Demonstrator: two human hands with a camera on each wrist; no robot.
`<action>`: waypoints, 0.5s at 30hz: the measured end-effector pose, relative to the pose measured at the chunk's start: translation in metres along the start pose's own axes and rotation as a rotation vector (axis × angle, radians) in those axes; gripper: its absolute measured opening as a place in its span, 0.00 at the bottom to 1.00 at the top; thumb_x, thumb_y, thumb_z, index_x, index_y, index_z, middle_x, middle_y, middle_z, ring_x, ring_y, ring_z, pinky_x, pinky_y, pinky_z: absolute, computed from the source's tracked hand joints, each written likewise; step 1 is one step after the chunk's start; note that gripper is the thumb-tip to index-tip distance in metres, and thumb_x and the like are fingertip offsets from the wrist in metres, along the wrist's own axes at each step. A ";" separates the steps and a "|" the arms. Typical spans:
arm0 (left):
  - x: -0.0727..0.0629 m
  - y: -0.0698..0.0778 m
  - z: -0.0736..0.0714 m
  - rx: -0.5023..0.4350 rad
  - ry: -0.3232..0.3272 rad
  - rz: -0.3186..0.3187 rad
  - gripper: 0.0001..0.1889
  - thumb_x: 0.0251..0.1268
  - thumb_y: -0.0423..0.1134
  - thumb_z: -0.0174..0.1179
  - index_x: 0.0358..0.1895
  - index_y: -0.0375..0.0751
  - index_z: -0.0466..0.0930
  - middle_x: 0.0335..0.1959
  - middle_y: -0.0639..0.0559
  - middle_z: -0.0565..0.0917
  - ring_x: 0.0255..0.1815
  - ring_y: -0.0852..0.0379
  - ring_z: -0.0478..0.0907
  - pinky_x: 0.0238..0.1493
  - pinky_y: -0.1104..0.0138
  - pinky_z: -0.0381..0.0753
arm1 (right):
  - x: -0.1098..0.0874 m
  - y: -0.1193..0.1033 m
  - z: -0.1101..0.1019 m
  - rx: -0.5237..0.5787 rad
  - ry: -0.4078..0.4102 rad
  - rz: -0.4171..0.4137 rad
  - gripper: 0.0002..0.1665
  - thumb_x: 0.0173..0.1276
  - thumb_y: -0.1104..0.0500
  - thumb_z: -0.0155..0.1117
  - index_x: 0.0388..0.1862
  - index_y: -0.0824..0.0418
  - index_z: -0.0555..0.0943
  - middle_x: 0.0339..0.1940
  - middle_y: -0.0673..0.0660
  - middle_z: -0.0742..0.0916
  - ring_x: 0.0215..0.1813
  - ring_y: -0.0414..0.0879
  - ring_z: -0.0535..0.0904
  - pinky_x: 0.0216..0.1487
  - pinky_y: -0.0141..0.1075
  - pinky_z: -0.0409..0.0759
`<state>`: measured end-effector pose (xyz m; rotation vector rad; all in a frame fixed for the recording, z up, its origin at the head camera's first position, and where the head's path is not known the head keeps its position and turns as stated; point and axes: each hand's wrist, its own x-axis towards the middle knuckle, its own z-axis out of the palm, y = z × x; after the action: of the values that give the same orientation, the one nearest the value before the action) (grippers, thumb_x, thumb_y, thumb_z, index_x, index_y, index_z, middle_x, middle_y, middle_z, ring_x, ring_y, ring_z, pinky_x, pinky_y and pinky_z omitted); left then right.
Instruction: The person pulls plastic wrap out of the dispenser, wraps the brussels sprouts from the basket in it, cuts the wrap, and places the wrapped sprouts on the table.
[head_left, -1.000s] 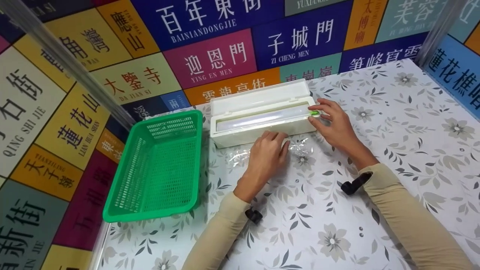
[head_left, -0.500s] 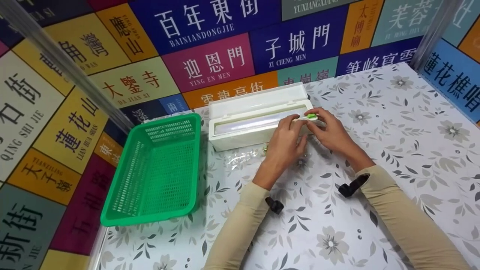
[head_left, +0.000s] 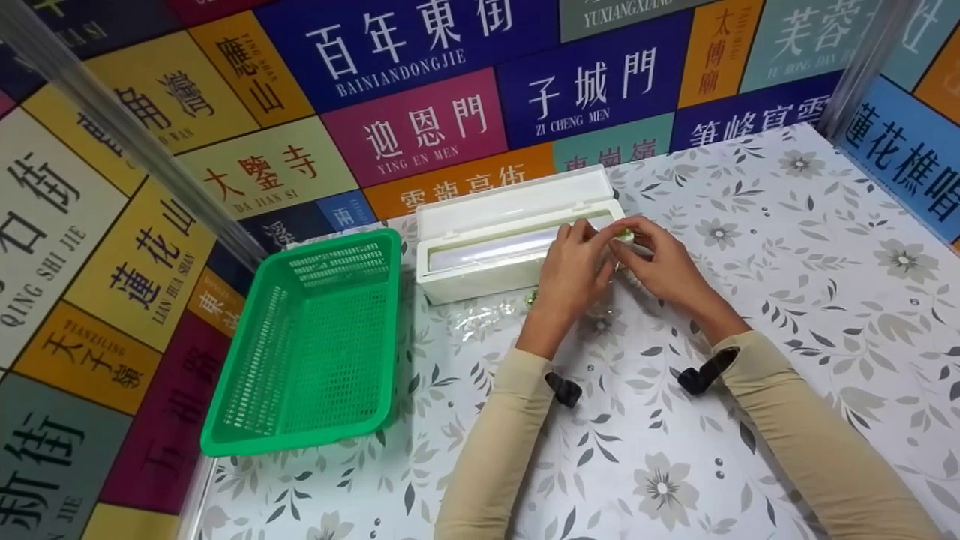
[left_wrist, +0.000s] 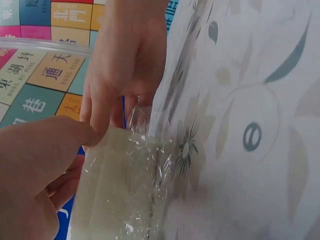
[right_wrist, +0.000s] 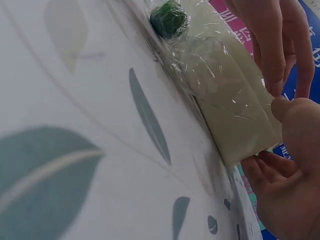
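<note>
A long white cling film dispenser box [head_left: 480,281] stands on the table, its lid [head_left: 517,196] raised at the back and a shiny film roll [head_left: 487,251] inside. My right hand [head_left: 664,259] grips the box's right end; in the right wrist view its thumb is at the top edge, its fingers under the corner. My left hand [head_left: 574,262] lies over the box's front right part, fingertips close to the right thumb at the small green slider [head_left: 622,234], mostly covered. I cannot tell whether the left fingers pinch it. Clear film [left_wrist: 145,165] hangs down the front over a round green item [right_wrist: 170,19].
A green perforated plastic basket [head_left: 322,360] stands left of the box. Behind them rises a wall [head_left: 420,135] covered with colourful lettered panels. A flower-patterned white cloth [head_left: 750,420] covers the table.
My left hand has moved from the box's front to its right end, beside the right hand. The right hand has stayed there. The green slider has become mostly covered by fingers.
</note>
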<state>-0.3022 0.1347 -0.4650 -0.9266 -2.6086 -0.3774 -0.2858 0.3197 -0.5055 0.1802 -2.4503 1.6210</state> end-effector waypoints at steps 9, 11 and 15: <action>0.007 -0.018 0.009 -0.071 0.022 0.080 0.29 0.81 0.37 0.58 0.76 0.73 0.76 0.48 0.49 0.81 0.49 0.52 0.75 0.54 0.64 0.76 | 0.002 0.001 -0.002 0.024 -0.004 0.014 0.28 0.82 0.47 0.66 0.75 0.56 0.78 0.76 0.57 0.80 0.82 0.60 0.72 0.84 0.56 0.69; 0.007 -0.020 0.010 -0.053 0.023 0.110 0.31 0.79 0.36 0.58 0.77 0.74 0.75 0.48 0.49 0.80 0.49 0.51 0.75 0.54 0.64 0.75 | 0.002 0.001 -0.002 0.030 -0.008 0.006 0.28 0.82 0.48 0.67 0.74 0.56 0.78 0.75 0.57 0.81 0.82 0.60 0.73 0.84 0.57 0.69; 0.007 -0.021 0.010 -0.039 0.013 0.127 0.32 0.78 0.34 0.57 0.77 0.75 0.75 0.48 0.49 0.79 0.49 0.51 0.74 0.54 0.63 0.74 | 0.002 0.001 -0.002 0.036 -0.008 0.000 0.28 0.82 0.49 0.67 0.74 0.58 0.79 0.75 0.58 0.81 0.81 0.60 0.73 0.83 0.58 0.70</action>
<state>-0.3236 0.1267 -0.4741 -1.0928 -2.5229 -0.4009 -0.2875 0.3217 -0.5053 0.1929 -2.4281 1.6683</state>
